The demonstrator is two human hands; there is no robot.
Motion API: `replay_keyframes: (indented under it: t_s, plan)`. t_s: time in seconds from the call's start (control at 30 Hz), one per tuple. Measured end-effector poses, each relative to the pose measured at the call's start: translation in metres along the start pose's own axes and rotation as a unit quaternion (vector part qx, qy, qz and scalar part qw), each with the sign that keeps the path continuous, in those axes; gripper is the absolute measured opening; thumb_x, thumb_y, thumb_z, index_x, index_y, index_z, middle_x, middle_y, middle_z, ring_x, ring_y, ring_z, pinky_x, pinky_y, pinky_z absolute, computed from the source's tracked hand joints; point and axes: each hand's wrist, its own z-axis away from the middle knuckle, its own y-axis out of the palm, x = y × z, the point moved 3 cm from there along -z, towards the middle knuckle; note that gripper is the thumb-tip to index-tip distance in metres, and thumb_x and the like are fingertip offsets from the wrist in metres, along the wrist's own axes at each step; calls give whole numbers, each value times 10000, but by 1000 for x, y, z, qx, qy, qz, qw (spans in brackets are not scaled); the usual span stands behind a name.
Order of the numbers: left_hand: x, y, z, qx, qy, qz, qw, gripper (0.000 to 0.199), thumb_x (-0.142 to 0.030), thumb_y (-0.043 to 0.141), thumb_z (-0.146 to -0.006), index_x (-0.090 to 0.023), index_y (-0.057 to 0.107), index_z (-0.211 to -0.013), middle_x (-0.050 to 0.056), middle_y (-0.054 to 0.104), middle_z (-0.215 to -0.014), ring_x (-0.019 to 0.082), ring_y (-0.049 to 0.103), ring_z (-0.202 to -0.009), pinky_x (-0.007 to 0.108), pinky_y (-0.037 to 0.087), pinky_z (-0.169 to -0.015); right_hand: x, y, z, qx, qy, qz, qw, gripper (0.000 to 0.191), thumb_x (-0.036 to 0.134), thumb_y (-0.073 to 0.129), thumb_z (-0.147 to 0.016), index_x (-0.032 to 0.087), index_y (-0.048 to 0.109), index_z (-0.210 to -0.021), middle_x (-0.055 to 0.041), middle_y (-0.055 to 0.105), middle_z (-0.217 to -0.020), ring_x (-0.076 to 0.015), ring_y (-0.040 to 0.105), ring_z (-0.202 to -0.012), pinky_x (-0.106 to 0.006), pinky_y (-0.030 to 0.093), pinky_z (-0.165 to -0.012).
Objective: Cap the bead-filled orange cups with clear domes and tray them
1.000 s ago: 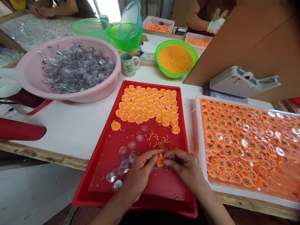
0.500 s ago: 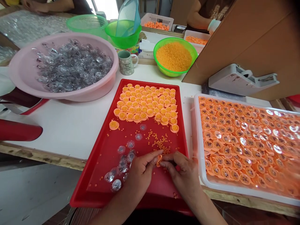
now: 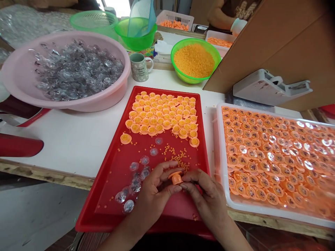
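Observation:
Over the near part of a red tray (image 3: 104,223), my left hand (image 3: 157,195) and my right hand (image 3: 206,195) meet around a small orange cup (image 3: 177,178), fingers closed on it from both sides. The cup is tilted with its side facing me. Rows of orange cups with yellow filling (image 3: 159,114) cover the far half of the tray. Clear round caps (image 3: 136,184) lie left of my left hand, some stacked. Small yellow beads (image 3: 180,153) are scattered just beyond my fingers.
A pink basin (image 3: 104,102) of clear caps stands at left, beside a mug (image 3: 139,68). Behind is a green bowl (image 3: 195,59) of yellow beads. At right, a white bin (image 3: 227,195) holds capped orange cups, near a tape dispenser (image 3: 269,89). Another person's gloved hand (image 3: 238,26) shows behind.
The cup between my hands has been turned, so that its orange side now shows. My left fingers have lifted and shifted slightly around it. The view has moved a little.

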Motion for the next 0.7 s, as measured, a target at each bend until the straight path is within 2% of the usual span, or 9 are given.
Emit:
replay_keyframes:
  t_s: [0.1, 0.17, 0.27, 0.33, 0.43, 0.5, 0.57, 0.63, 0.7]
  plan:
    - [-6, -1, -1, -6, 35, -33, 999, 231, -173, 698, -796, -239, 735, -1015, 28, 747, -1067, 205, 692, -997, 287, 569, -879, 4, 1, 4, -28, -19, 18, 999, 145, 109, 578, -908, 249, 614, -922, -1, 665, -794, -154, 639, -706, -244, 520, -641]
    - [-11, -3, -1, -26, 72, -69, 995, 199, -166, 703, -793, -239, 746, -973, 28, 748, -1019, 204, 690, -953, 280, 568, -845, 3, 4, 8, -37, -11, 31, 999, 180, 114, 558, -912, 249, 594, -1027, -17, 651, -847, -167, 630, -746, -263, 524, -661]
    - [-15, -5, 1, -41, 136, -117, 983, 178, -161, 695, -809, -251, 744, -955, 11, 746, -949, 180, 681, -882, 254, 544, -816, 2, 13, 13, -12, -6, 46, 999, 273, 112, 496, -926, 243, 548, -1160, -48, 640, -957, -184, 627, -831, -288, 532, -718]
    - [-15, -4, 3, -44, 171, -126, 976, 190, -147, 677, -821, -255, 734, -966, -3, 739, -914, 163, 675, -854, 230, 529, -791, 3, 17, 15, -8, -6, 49, 999, 251, 110, 457, -937, 246, 549, -1127, -45, 630, -948, -180, 624, -826, -286, 528, -719]
    - [-11, 1, 7, -54, 177, -127, 975, 177, -149, 659, -832, -241, 721, -971, -6, 729, -879, 157, 667, -824, 221, 520, -763, 1, 20, 17, -32, 7, 34, 999, 182, 148, 464, -942, 243, 568, -1058, -33, 626, -887, -167, 626, -767, -264, 522, -671]
    - [-7, 5, 6, -58, 162, -137, 976, 169, -170, 659, -841, -236, 721, -985, 2, 731, -898, 164, 669, -842, 232, 520, -789, -5, 21, 18, -29, 35, -6, 999, 129, 204, 505, -938, 237, 588, -1030, -30, 645, -866, -163, 639, -743, -252, 529, -650]
    - [-6, 5, 1, -33, 136, -161, 977, 219, -205, 669, -849, -249, 715, -1059, 10, 742, -981, 180, 678, -911, 254, 518, -852, -16, 21, 17, -1, 93, -76, 993, 97, 283, 562, -927, 232, 608, -994, -27, 663, -836, -167, 652, -720, -246, 538, -626]
    - [-13, -7, -7, 0, 118, -207, 971, 302, -253, 685, -847, -278, 691, -1148, 15, 734, -1101, 204, 671, -1011, 293, 504, -929, -29, 15, 17, 27, 169, -145, 975, 149, 360, 610, -906, 226, 625, -969, -25, 665, -781, -169, 640, -663, -241, 522, -562]
    - [-31, -30, -12, -15, 129, -268, 955, 325, -284, 697, -831, -301, 690, -1155, 18, 713, -1175, 236, 643, -1091, 350, 481, -990, -41, -6, 18, 22, 226, -188, 955, 220, 402, 660, -871, 214, 642, -985, -20, 643, -717, -158, 591, -578, -241, 477, -493]
